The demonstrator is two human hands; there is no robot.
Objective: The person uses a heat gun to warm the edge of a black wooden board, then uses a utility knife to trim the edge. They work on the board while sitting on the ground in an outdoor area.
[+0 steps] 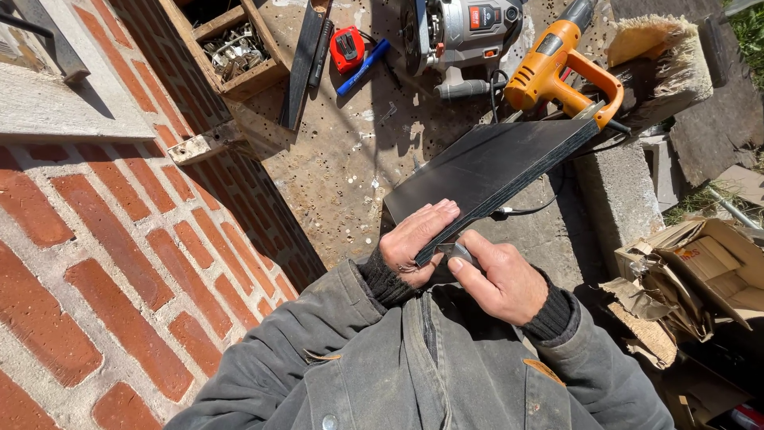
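Observation:
A dark, thick rectangular board (485, 163) is held out in front of my chest, its layered edge facing right. My left hand (414, 239) lies flat on the board's near corner and grips it. My right hand (501, 279) sits just below that corner, fingers closed on a small grey metal tool (458, 253) pressed against the board's edge. Both sleeves are grey jacket with dark cuffs.
A red brick wall (119, 263) fills the left. On the ground beyond lie an orange power tool (557, 68), a grey circular saw (461, 36), a red tape measure (347, 46), a blue marker (362, 68), a wooden box (231, 48) of metal parts, and a concrete block (621, 199). Torn cardboard (692, 279) lies right.

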